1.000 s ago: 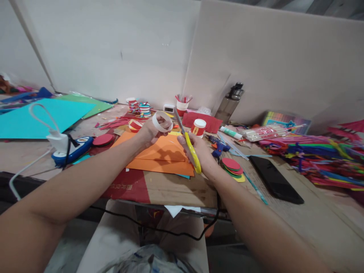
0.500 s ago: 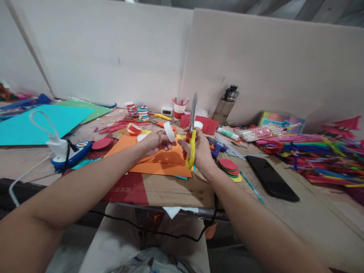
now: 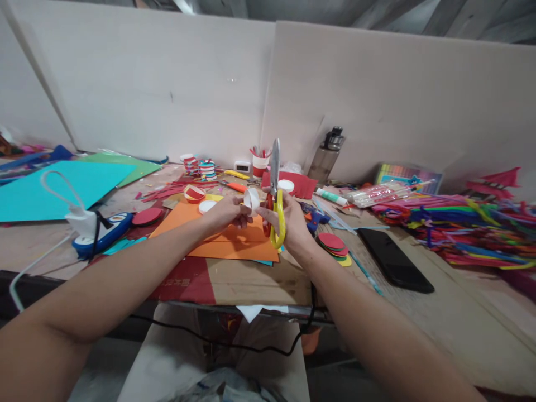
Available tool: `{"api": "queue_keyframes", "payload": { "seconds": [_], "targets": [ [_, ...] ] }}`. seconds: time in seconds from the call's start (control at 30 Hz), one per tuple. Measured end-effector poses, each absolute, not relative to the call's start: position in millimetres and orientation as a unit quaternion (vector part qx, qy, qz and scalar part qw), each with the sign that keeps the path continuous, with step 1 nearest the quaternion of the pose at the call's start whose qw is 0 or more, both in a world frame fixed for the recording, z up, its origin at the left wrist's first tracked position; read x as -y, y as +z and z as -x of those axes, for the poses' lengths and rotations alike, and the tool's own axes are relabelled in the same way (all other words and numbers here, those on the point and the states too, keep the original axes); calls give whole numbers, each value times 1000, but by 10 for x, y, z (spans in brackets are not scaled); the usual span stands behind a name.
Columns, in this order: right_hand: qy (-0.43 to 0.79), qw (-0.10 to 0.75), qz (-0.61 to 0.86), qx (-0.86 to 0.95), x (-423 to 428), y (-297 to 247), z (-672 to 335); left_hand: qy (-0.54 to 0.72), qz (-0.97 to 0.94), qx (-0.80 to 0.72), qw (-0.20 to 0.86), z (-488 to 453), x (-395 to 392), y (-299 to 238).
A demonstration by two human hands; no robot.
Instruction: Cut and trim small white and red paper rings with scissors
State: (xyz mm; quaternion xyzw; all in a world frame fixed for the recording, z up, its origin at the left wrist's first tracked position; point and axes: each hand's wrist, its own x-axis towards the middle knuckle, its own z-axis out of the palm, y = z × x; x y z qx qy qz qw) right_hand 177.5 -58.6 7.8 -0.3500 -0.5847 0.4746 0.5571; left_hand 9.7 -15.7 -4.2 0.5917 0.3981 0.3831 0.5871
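Above the orange sheets (image 3: 234,250), the left hand (image 3: 235,212) pinches a white ring (image 3: 252,202), while the right hand (image 3: 295,222) is closed around yellow-and-red scissors (image 3: 280,215), blades pointing up, probably so that its thumb can help steady the ring. Underneath lies cardboard (image 3: 259,287), perhaps shielding the table (image 3: 46,251); a black phone (image 3: 396,259) rests to the right, likely out of the way. Pale panels (image 3: 377,100) stand behind the clutter, dim beams (image 3: 456,17) overhead.

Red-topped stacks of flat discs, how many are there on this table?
2: one stack left of the orange sheets, the other between the right hand and the black phone. The forearms may hide more.
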Motion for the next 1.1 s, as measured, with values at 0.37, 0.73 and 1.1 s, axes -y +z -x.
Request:
{"api": "queue_keyframes", "payload": {
  "seconds": [0.37, 0.73, 1.1],
  "targets": [
    [490, 545, 372, 569, 585, 91, -1781, 469, -487, -257, 691, 2, 94, 18],
    [502, 598, 362, 510, 583, 138, -1783, 492, -424, -244, 720, 44, 76, 66],
    [479, 603, 389, 506, 518, 85, -1825, 496, -498, -252, 665, -48, 106, 10]
  ]
}}
